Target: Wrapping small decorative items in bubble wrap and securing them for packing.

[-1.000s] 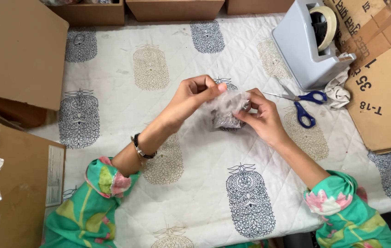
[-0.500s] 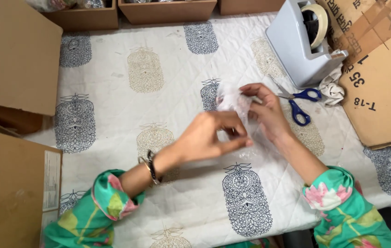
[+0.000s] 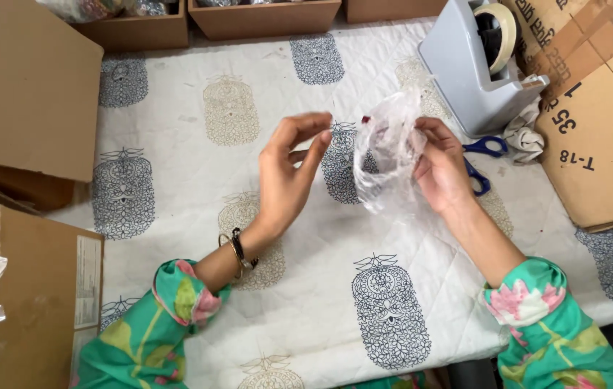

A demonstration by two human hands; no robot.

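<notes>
With the thin, crumpled clear plastic bag [image 3: 387, 155] pinched in the right hand [image 3: 442, 167] fingers above the desk [image 3: 177, 122], its free edge is best caught by the empty, spread left hand [image 3: 288, 173] fingers just beside it.

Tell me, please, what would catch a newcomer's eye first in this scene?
Probably the crinkled clear plastic bag held up at the centre by the right hand, with the left hand open beside it, not touching. Next, the white cloth printed with dark and tan motifs, and the grey tape dispenser at upper right, blue-handled scissors below it.
</notes>
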